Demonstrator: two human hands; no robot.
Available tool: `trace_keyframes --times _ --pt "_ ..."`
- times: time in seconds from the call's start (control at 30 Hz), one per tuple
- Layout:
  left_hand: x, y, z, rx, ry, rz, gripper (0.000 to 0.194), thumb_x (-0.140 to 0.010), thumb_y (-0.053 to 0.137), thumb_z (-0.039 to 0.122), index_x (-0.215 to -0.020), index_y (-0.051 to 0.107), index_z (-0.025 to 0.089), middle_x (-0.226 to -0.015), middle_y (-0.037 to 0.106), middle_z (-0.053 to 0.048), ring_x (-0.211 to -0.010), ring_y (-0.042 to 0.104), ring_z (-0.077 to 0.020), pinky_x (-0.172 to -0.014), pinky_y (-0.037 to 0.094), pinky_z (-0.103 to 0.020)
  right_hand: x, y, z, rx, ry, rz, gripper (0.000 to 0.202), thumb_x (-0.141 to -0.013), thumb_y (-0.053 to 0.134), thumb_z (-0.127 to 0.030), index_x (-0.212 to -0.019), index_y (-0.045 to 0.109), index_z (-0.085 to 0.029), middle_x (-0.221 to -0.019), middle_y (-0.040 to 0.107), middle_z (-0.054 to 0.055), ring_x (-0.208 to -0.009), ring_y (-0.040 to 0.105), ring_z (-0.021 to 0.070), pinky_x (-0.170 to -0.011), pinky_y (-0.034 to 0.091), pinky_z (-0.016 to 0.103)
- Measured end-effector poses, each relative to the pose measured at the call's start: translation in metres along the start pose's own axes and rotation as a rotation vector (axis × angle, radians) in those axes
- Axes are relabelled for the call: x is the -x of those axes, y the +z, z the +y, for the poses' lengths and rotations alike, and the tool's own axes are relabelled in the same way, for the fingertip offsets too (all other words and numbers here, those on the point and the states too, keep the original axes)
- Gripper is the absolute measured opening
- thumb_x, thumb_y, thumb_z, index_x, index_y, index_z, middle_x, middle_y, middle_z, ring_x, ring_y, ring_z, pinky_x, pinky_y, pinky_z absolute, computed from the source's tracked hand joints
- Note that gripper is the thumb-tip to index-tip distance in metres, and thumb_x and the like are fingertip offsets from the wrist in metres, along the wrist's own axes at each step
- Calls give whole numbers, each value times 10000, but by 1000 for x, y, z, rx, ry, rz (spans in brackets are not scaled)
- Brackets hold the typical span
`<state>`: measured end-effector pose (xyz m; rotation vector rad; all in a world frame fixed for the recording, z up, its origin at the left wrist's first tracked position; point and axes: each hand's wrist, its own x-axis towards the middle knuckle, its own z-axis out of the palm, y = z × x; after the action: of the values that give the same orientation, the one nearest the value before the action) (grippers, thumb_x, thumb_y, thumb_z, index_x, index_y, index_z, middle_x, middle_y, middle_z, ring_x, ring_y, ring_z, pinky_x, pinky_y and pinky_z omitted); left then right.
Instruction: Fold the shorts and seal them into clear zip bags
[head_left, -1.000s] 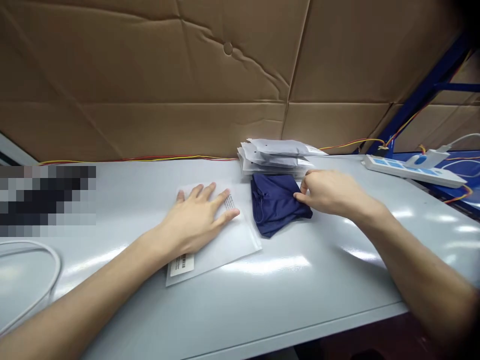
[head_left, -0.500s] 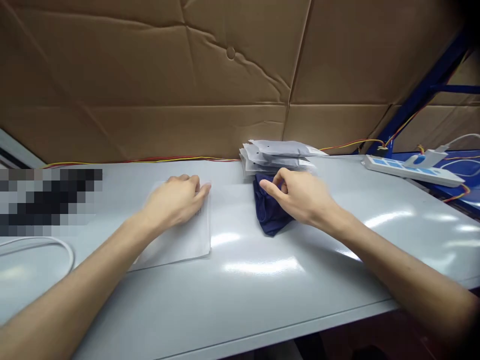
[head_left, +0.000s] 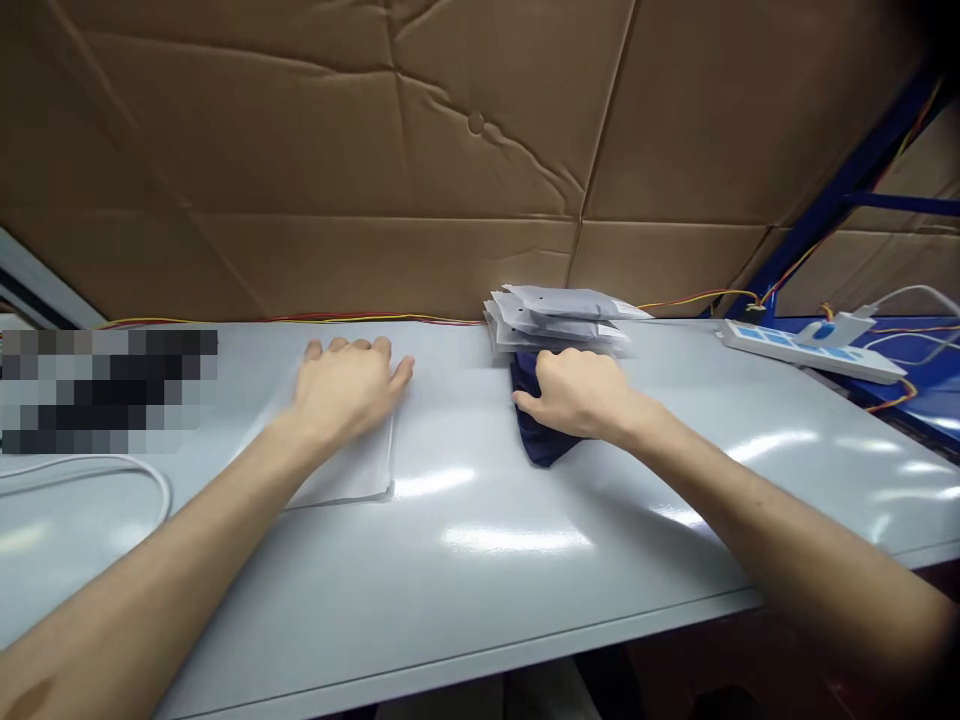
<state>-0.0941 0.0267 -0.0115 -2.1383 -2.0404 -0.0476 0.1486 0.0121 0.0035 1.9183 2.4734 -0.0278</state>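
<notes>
My left hand (head_left: 346,385) lies palm down on a flat, white, translucent plastic bag (head_left: 349,478), fingers somewhat apart and the thumb out to the side. Most of the bag's far part is hidden under the hand and forearm. To the right, my right hand (head_left: 581,393) rests on a folded navy blue cloth (head_left: 541,443), its fingers curled down onto the fabric. The fingertips are out of sight. Just behind the cloth sits a stack of packed translucent bags (head_left: 559,312) with white labels at their right ends.
A white power strip (head_left: 814,350) with a plugged-in charger lies at the right by a blue metal frame (head_left: 814,215). Brown cardboard (head_left: 480,170) stands behind the light grey table (head_left: 480,600). A white cable (head_left: 142,468) loops at the left, beside a pixelated area.
My left hand has shifted slightly left, with the bag's edge moving left too. My right hand has come down onto the navy cloth, fingers curling over it. The view has tilted a little.
</notes>
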Motion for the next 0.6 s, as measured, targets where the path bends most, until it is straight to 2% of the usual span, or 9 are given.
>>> trace_keyframes --times 0.13,0.2,0.27,0.37,0.5,0.6 --pt "3 1 7 2 96 87 543 -1014 265 462 -1154 666 124 -1141 711 -179 -1215 572 -366 -1152 304 -535 1 -1 7 47 4 3 267 -923 500 -367 -853 678 -180 -878 736 168 -800 703 319 -636 457 368" --pt "5 2 11 58 197 127 507 -1008 307 459 -1146 676 139 -1148 711 -163 -1217 571 -351 -1175 273 -536 1 0 11 17 -7 13 228 -907 508 -334 -793 647 -195 -848 731 142 -744 682 285 -601 418 344" --pt "6 4 16 146 336 144 447 -1000 357 437 -1112 683 153 -1142 714 -146 -1203 568 -340 -1154 312 -533 0 5 13 -35 -6 32 201 -891 520 -316 -739 597 -211 -806 720 108 -697 650 249 -577 379 326" --pt "9 7 21 236 508 107 354 -993 421 419 -1073 681 191 -1108 722 -96 -1168 565 -307 -1062 430 -476 -2 13 16 -195 4 77 189 -865 547 -309 -697 520 -226 -746 691 52 -663 597 205 -565 351 308" --pt "13 10 27 299 611 81 325 -1000 428 398 -1070 683 210 -1097 721 -80 -1131 589 -291 -957 502 -447 1 16 20 -489 7 158 143 -848 571 -302 -732 540 -223 -773 673 13 -697 576 171 -585 367 282" --pt "19 9 33 338 636 92 347 -1013 414 373 -1159 681 205 -1184 712 -87 -1173 591 -286 -967 512 -444 13 8 32 -711 34 172 150 -863 584 -346 -791 600 -215 -719 629 -4 -638 537 149 -558 357 272"
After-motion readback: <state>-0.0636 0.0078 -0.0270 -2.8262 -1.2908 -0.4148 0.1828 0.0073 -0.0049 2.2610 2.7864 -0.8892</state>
